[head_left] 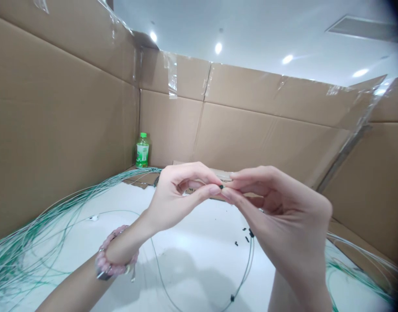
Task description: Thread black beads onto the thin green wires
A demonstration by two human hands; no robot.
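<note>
Item 1: small dark piece (221,186), one, held up over the tabletop (199,236) where my fingertips meet. Judged feather-light; probably stiff, like moulded plastic; liable to skid from a damp fingertip and easily lost. Best taken by its outer edges, with the flats of thumb and forefinger and a light, even pinch. Its far side is covered by my fingers; whether a wire end sits in it, I cannot tell.

Item 2: my left hand (168,199), grip clamped on the piece from the left, thumb below, forefinger above.

Item 3: my right hand (279,212), grip pinched together on the piece from the right, one upper finger raised clear.

Item 4: loose black bits (247,239), several, lying on the tabletop near my right hand. I judge them equally light, best picked up singly by nail and pad.

Item 5: thin cable (158,260), looped on the tabletop below my hands. Looks springy; best steadied close to its end, without sharp bending.

Item 6: green and white strands (30,236), a tangled heap at left, likely to snag.
</note>
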